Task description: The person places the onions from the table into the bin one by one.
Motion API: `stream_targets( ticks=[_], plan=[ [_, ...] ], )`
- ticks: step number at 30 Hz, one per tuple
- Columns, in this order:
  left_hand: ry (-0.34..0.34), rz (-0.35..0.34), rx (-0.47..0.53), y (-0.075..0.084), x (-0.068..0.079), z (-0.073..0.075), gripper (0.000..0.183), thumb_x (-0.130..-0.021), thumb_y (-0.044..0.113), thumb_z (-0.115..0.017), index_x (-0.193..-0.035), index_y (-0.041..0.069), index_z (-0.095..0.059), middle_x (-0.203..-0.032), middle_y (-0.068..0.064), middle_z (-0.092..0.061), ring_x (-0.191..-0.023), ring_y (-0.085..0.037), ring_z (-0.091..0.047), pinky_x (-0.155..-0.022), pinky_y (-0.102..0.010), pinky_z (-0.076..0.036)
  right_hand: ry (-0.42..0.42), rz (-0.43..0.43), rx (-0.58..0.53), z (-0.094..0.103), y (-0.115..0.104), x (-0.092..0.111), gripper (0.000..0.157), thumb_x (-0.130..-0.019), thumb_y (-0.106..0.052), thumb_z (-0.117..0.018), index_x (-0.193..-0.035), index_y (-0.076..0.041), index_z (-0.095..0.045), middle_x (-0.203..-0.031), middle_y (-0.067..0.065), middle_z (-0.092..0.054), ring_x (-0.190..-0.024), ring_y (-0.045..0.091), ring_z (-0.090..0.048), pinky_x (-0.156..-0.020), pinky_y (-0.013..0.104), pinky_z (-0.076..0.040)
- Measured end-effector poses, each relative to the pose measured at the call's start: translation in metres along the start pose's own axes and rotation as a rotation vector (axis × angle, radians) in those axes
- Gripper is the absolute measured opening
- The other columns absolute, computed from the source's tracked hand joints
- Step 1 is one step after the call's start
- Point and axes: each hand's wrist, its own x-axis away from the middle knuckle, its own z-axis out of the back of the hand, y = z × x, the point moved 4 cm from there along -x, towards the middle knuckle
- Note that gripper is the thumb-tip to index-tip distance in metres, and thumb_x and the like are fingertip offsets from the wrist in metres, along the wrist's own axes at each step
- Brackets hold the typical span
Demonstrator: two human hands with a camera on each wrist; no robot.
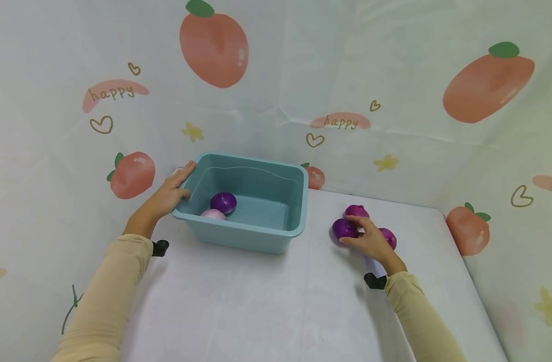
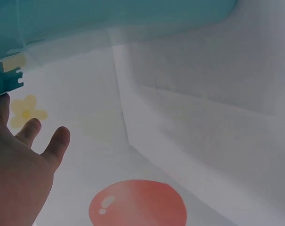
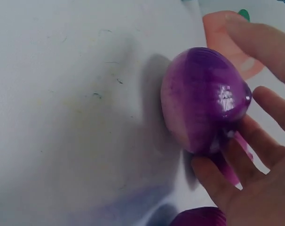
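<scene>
A blue-green plastic bin (image 1: 246, 241) stands at the back of the white-covered table. My left hand (image 1: 169, 193) holds its left rim, index finger and thumb at the edge; in the left wrist view the other fingers (image 2: 60, 143) spread below the rim. Inside lie a purple onion (image 1: 223, 202) and a pale pink rounded piece (image 1: 214, 214). Right of the bin, my right hand (image 1: 371, 239) curls thumb and fingers round another purple onion (image 3: 206, 101), low at the table. Two magenta onions (image 1: 357, 211) (image 1: 388, 238) lie beside that hand, partly hidden by it.
Behind the table (image 1: 257, 311) hangs a white cloth (image 1: 266, 60) printed with fruit, hearts and words, close to the bin's back. The cloth also runs along the right side. A black strap piece (image 1: 375, 281) shows below the right wrist, another (image 1: 160, 248) below the left.
</scene>
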Motion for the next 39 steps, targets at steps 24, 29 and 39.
stream_targets(
  ticks=[24, 29, 39],
  plan=[
    [-0.001, 0.013, -0.006, 0.000, 0.001, -0.001, 0.088, -0.089, 0.000, -0.043, -0.164, 0.031, -0.009, -0.174, 0.005, 0.000, -0.160, -0.040, 0.008, -0.118, -0.078, -0.012, 0.059, -0.051, 0.109, 0.002, -0.007, -0.007, 0.065, -0.085, -0.021, -0.081, -0.139, -0.002, -0.050, -0.139, 0.028, -0.058, -0.126, 0.046, -0.057, -0.106, 0.062, -0.047],
    [-0.002, 0.010, -0.005, 0.001, 0.002, 0.000, 0.088, -0.089, 0.001, -0.044, -0.165, 0.031, -0.010, -0.174, 0.005, 0.000, -0.161, -0.040, 0.008, -0.118, -0.078, -0.011, 0.096, 0.014, 0.041, 0.015, -0.027, -0.008, 0.073, -0.084, -0.020, -0.082, -0.143, 0.002, -0.046, -0.139, 0.028, -0.054, -0.123, 0.044, -0.058, -0.104, 0.058, -0.049],
    [0.001, 0.009, 0.001, 0.001, 0.002, -0.001, 0.088, -0.089, 0.001, -0.044, -0.165, 0.030, -0.010, -0.174, 0.006, 0.000, -0.161, -0.040, 0.008, -0.117, -0.079, -0.011, 0.124, 0.060, 0.005, 0.051, -0.090, -0.015, 0.075, -0.087, -0.030, -0.080, -0.149, -0.011, -0.043, -0.149, 0.019, -0.044, -0.125, 0.039, -0.055, -0.096, 0.047, -0.052]
  ],
)
